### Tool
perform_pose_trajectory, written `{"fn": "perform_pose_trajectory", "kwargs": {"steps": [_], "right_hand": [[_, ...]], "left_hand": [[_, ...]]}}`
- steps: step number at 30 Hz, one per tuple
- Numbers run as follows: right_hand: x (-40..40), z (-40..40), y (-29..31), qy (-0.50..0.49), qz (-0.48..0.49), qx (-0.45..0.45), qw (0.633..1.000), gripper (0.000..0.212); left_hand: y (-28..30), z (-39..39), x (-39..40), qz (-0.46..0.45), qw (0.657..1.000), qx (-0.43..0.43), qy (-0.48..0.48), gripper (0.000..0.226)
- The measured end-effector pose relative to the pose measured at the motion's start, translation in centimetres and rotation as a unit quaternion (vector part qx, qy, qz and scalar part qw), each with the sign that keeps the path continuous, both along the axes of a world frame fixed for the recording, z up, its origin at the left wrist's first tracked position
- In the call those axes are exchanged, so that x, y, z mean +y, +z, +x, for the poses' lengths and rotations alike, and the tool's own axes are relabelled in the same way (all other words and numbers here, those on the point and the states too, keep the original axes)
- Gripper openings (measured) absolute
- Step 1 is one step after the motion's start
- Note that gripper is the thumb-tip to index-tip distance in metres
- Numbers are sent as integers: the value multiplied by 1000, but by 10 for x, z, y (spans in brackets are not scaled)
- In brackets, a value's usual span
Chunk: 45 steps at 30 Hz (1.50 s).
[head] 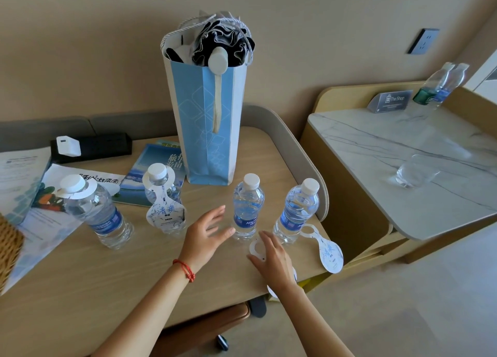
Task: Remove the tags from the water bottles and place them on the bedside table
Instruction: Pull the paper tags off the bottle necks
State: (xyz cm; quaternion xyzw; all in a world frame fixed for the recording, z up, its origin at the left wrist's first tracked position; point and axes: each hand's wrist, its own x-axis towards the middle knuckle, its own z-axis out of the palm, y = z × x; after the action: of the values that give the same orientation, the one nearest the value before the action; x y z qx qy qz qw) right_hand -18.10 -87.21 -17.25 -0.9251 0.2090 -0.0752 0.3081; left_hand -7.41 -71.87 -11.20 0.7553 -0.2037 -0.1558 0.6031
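Hands beside "AQUA"-labelled bottle

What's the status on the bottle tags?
Left hand open, empty. Right hand flat on a removed tag; another removed tag beside it. Two tags still on: far-left bottle, second bottle. Nothing blocking.

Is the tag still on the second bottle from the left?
On. The tag still hangs from the neck of that bottle, under its cap.

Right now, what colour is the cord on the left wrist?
Red: a thin knotted cord around the left wrist, clearest in the head view.
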Motion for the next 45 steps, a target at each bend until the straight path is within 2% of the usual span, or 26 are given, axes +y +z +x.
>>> {"fn": "perform_pose_trajectory", "kwargs": {"steps": [9,24,27,30,35,38,41,45], "right_hand": [[26,4,3,81,10,-5,997,61],[65,67,-2,199,-8,56,978,60],[68,67,3,197,-2,15,980,57],[69,66,23,185,7,-62,981,54],[72,68,78,167,17,-163,972,51],[74,73,108,160,37,-214,963,48],[78,81,127,148,76,-224,960,43],[83,100,137,78,215,-156,961,33]], "left_hand": [[0,-6,25,16,999,-1,39,53],[-2,-11,73,22,990,29,133,36],[1,-13,79,25,988,21,148,36],[9,-15,84,31,986,-11,165,36],[30,-19,95,88,966,-147,192,37],[44,-17,101,104,953,-188,215,38],[54,-10,105,93,943,-210,240,36],[60,4,105,71,951,-182,239,37]]}}
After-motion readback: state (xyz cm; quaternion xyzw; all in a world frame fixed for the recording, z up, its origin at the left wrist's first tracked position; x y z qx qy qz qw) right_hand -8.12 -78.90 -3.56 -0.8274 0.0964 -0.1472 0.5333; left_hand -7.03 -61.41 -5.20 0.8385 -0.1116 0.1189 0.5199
